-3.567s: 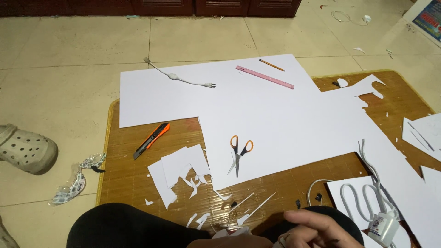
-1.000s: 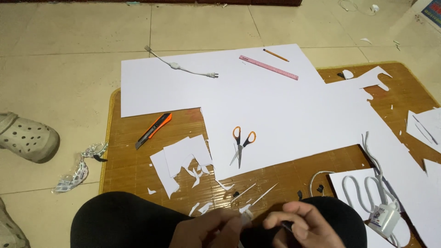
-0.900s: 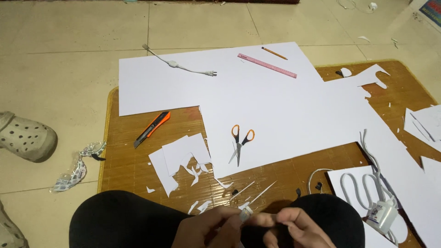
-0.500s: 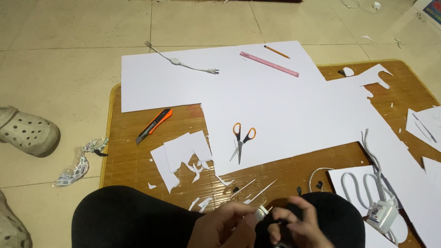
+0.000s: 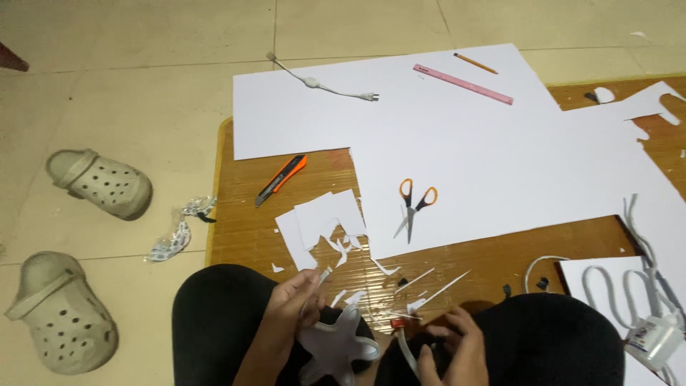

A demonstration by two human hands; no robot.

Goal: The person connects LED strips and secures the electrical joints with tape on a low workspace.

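Seen from my remote station: my left hand pinched a white star-shaped paper cut-out by one arm, keeping it lifted over my lap so its edges stayed free. My right hand curled closed over something near a thin white strip; what it held I could not tell. Orange-handled scissors lay on a large white sheet, which covered a wooden board on tiled floor, beside grey clogs.
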